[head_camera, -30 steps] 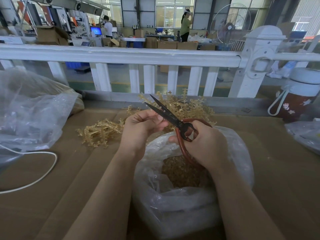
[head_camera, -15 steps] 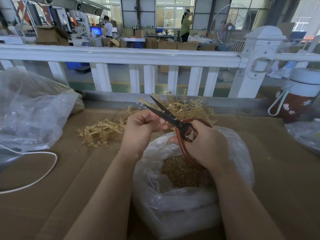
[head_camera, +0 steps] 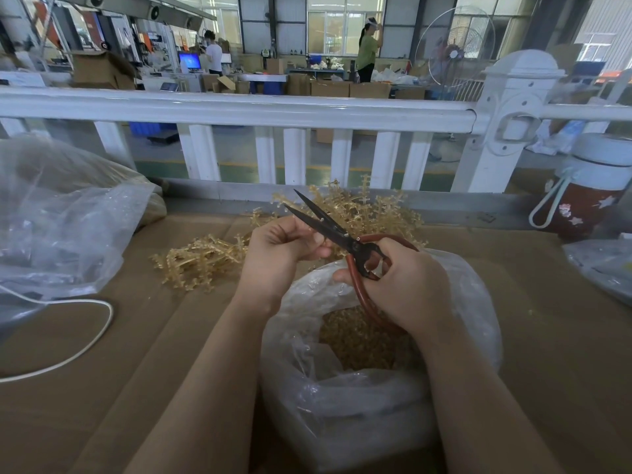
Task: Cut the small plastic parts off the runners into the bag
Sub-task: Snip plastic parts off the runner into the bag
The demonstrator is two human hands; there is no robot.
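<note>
Two hands busy above bag (head_camera: 342, 398): left hand (head_camera: 277, 258) pinching something small, unclear what, beside parted scissors (head_camera: 328, 224) gripped by right hand (head_camera: 403, 285), blades pointing up-left.

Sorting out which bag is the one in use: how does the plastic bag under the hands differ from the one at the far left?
The bag under the hands stands with its mouth open upward, showing amber cut parts inside; the left bag slumps on its side, crumpled. The first sits directly below the scissors; the second lies away from both hands. Both are clear plastic on the brown table.
</note>
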